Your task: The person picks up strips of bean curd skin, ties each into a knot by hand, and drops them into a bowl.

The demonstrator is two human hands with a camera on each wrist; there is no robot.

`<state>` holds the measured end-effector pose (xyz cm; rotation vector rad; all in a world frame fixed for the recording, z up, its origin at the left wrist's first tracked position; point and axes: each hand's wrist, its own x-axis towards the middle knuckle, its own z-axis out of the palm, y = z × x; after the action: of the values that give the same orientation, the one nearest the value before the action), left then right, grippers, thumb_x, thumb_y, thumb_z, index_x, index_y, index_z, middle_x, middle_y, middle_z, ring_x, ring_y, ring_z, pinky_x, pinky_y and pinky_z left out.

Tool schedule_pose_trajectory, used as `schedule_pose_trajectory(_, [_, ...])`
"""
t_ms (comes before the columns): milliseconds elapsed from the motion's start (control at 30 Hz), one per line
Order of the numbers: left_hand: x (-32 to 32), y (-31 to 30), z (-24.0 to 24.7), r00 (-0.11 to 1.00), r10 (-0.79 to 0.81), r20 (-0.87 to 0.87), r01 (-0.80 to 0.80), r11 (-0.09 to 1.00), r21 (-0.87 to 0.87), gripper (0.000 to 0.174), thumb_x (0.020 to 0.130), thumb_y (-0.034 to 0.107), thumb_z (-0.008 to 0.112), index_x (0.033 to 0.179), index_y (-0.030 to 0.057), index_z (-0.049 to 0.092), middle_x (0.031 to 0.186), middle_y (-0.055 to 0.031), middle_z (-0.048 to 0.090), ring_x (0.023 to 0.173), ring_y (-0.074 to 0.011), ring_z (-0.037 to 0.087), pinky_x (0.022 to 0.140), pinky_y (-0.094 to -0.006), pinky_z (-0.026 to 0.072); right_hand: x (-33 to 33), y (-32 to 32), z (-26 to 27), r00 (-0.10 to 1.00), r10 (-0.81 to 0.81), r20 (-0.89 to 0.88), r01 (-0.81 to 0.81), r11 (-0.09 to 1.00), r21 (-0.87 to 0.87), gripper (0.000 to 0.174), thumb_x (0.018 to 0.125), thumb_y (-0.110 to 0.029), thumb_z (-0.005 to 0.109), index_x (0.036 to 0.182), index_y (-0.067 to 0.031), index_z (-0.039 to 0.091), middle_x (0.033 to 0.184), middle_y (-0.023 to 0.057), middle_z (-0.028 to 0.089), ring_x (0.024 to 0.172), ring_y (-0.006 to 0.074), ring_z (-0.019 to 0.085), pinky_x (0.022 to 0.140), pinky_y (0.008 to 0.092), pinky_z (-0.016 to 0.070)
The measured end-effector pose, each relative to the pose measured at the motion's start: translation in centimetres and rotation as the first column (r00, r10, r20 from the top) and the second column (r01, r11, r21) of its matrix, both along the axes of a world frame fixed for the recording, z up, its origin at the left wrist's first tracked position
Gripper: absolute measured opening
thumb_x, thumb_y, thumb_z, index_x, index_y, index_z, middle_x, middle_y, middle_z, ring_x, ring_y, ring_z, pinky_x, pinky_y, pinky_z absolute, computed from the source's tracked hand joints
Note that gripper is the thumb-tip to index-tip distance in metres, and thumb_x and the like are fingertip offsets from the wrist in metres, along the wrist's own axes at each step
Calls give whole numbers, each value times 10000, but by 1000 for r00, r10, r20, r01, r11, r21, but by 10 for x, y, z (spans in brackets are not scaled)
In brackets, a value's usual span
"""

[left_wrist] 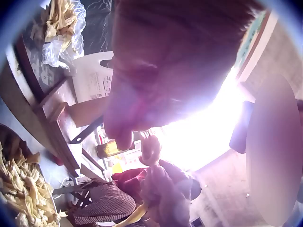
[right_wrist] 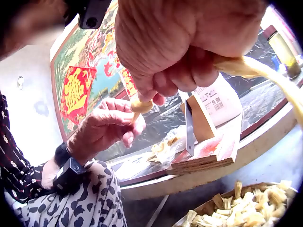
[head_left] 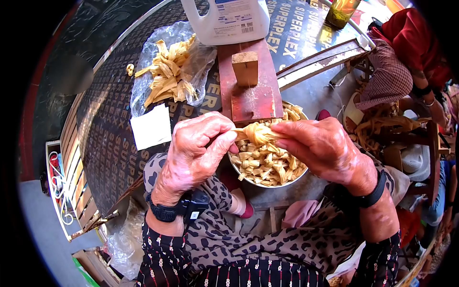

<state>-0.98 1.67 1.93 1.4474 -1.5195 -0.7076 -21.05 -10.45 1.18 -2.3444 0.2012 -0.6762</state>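
1. Closest to us, our left hand and right hand meet at mid-frame in the head view, fingertips turned toward each other.
2. Between them we hold a pale yellow strip, bunched into a loose knot. It hangs in the air over the 12 o'clock edge of the metal bowl.
3. Our left fingers are curled, with thumb and forefinger pinching the short end. Our right fingers are curled tight round the other side, and the right wrist view shows the long tail running out of that fist.
4. That bowl is heaped with pieces that look knotted. From it, a plastic bag of loose strips lies at 11 o'clock, and a red wooden board at 12 o'clock with a white jug beyond.
5. We judge the strip thin and likely brittle, so a hard pull could tear it at the knot.
6. Should our left pinch slacken, the short end could slip back through, the knot would come undone, and the strip might fall on our lap beside the bowl.
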Motion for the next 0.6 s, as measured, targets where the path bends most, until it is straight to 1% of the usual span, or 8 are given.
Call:
schedule_pose_trajectory(100, [0,-1,1,996,33,89,-29,999,-46,55,827,5,557,800,-38,580,723,-104,595,602,-163,619,536,-264,473,2,1,-1,999,16,33,-15,1000,-16,180,802,-77,637,951,5,575,719,175,608,676,347,614,544,384,485])
schedule_pose_trajectory(167, [0,-4,-3,985,9,170,-7,1000,-11,84,852,-4,533,845,-67,588,828,-98,608,654,-130,620,593,-230,489,2,0,-2,999,-12,53,15,998,-61,167,801,-70,635,936,5,571,695,170,597,652,340,611,526,379,478])
schedule_pose_trajectory(267, [0,-5,-8,998,-36,50,29,991,132,129,863,20,527,944,-60,587,931,-111,612,781,-156,628,719,-254,496,-2,0,-4,998,-36,-48,31,994,-102,150,799,-62,633,922,-6,567,668,161,580,615,335,599,510,384,465])
schedule_pose_trajectory(333, [2,-6,-11,997,-63,41,57,988,143,170,855,23,524,995,-55,582,979,-116,610,848,-169,626,773,-266,490,0,2,-5,999,-48,10,49,992,-113,148,796,-58,634,919,-12,566,657,159,570,600,335,590,501,388,457])
schedule_pose_trajectory(433, [1,-5,-6,998,-67,-7,67,991,120,313,817,71,544,1111,-36,548,1090,-129,586,997,-197,584,888,-304,444,0,3,-5,997,-56,51,62,992,-107,153,789,-53,637,918,-18,564,648,156,562,585,335,582,491,393,449])
schedule_pose_trajectory(500, [-1,-8,-1,993,-102,63,96,991,94,439,771,130,570,1174,-33,513,1153,-145,560,1078,-233,547,947,-334,402,1,2,-4,998,-57,37,60,994,-96,158,784,-51,640,919,-19,564,650,155,564,585,335,583,490,393,448])
schedule_pose_trajectory(533, [0,-9,-4,982,-94,164,97,995,-9,463,759,175,602,1163,-39,522,1154,-165,557,1085,-264,545,942,-345,404,1,2,-4,999,-41,21,43,992,-117,168,780,-51,642,925,-14,564,657,150,573,590,329,591,489,390,453])
schedule_pose_trajectory(600, [1,-10,-5,975,-105,197,111,993,-24,467,756,187,609,1155,-40,528,1156,-171,555,1092,-274,540,945,-348,401,1,2,-4,1000,-26,1,26,990,-135,178,777,-51,645,930,-10,565,664,145,582,595,323,598,487,388,458])
